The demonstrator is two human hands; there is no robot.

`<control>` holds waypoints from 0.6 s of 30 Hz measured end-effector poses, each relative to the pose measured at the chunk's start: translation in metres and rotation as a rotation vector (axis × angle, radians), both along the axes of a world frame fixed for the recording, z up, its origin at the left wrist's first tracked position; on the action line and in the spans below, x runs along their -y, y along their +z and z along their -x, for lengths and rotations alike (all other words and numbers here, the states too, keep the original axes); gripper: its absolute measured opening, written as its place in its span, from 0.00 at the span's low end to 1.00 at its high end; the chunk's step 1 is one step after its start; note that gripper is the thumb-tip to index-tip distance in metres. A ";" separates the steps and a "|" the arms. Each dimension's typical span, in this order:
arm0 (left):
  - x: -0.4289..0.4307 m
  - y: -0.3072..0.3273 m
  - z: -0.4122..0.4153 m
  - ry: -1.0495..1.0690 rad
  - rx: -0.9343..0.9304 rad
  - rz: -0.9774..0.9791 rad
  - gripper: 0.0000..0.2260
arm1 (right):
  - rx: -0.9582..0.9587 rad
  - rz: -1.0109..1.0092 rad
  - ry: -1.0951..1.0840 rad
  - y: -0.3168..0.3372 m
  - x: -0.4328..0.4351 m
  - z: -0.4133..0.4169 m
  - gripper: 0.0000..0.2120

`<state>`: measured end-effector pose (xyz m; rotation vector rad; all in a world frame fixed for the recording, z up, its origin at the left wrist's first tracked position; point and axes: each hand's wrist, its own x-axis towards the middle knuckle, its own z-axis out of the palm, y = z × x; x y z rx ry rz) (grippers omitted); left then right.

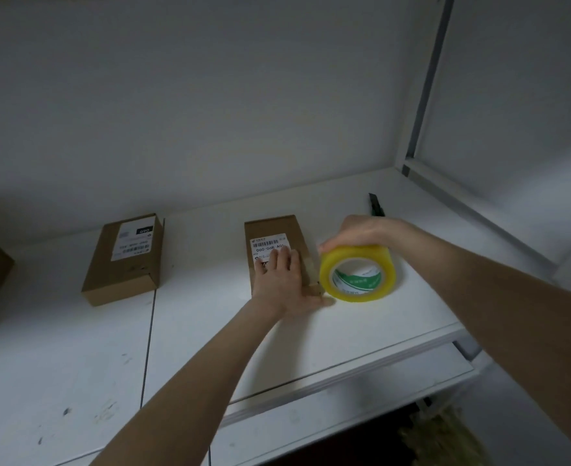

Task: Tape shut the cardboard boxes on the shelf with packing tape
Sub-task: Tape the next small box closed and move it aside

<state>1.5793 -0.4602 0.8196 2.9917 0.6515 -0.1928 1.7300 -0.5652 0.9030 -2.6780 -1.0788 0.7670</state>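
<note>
**Left hand flat on the box, right hand on the tape roll**

On my feed, two bare forearms reach over the front edge of the white shelf. I see the left hand lying flat on the near end of the middle cardboard box. Its fingers are straight and slightly spread across the white label, and the thumb is at the box's near right corner. Just beside the box's right edge, the yellow packing tape roll stands upright on its rim. The right hand grips it from above, fingers curled over the top. A second labelled box lies well apart to the left. Farther back, behind the right hand, I make out a dark cutter on the shelf.
</note>
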 end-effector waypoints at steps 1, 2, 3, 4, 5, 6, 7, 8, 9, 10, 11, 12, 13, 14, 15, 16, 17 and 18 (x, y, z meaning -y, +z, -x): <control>0.005 -0.002 -0.002 0.007 0.008 -0.027 0.52 | 0.022 -0.017 -0.011 -0.002 -0.001 -0.001 0.27; 0.007 -0.005 -0.002 0.009 0.022 -0.050 0.50 | 0.047 -0.028 -0.020 -0.003 -0.001 -0.001 0.28; 0.006 -0.007 -0.002 0.009 0.038 -0.066 0.47 | 0.078 -0.033 -0.022 -0.003 -0.003 -0.003 0.30; 0.004 -0.008 -0.002 0.008 0.048 -0.076 0.45 | 0.114 -0.033 -0.019 -0.001 -0.005 -0.004 0.30; 0.002 -0.008 -0.001 0.007 0.049 -0.079 0.43 | 0.148 -0.026 -0.008 0.001 -0.007 -0.004 0.29; 0.001 -0.009 -0.001 0.004 0.044 -0.085 0.42 | 0.180 -0.014 0.007 0.004 -0.008 -0.004 0.28; 0.000 -0.009 -0.001 0.001 0.037 -0.094 0.41 | 0.207 -0.003 0.021 0.007 -0.009 -0.004 0.27; -0.001 -0.010 -0.001 0.001 0.036 -0.101 0.41 | 0.227 0.011 0.030 0.009 -0.009 -0.004 0.26; -0.001 -0.011 -0.002 0.002 0.036 -0.102 0.41 | 0.243 0.029 0.033 0.010 -0.008 -0.004 0.26; -0.002 -0.012 -0.002 0.003 0.034 -0.102 0.41 | 0.255 0.049 0.032 0.009 -0.006 -0.004 0.26; -0.002 -0.012 -0.002 0.003 0.031 -0.104 0.41 | 0.261 0.066 0.032 0.008 -0.005 -0.005 0.26; -0.002 -0.012 -0.002 0.002 0.029 -0.104 0.41 | 0.261 0.079 0.036 0.007 -0.005 -0.005 0.27; -0.002 -0.012 -0.002 0.000 0.028 -0.100 0.41 | 0.259 0.091 0.039 0.006 -0.005 -0.004 0.28; -0.003 -0.012 -0.003 0.000 0.026 -0.096 0.41 | 0.267 0.103 0.043 0.006 -0.006 -0.004 0.29; -0.003 -0.012 -0.003 0.001 0.025 -0.095 0.40 | 0.288 0.121 0.045 0.007 -0.006 -0.005 0.32; -0.004 -0.012 -0.002 0.003 0.023 -0.093 0.40 | 0.326 0.149 0.047 0.009 -0.006 -0.006 0.35; -0.004 -0.011 -0.002 0.004 0.019 -0.089 0.40 | 0.365 0.178 0.052 0.010 -0.005 -0.007 0.37; -0.004 -0.010 -0.002 0.003 0.011 -0.084 0.39 | 0.387 0.201 0.054 0.010 -0.003 -0.009 0.39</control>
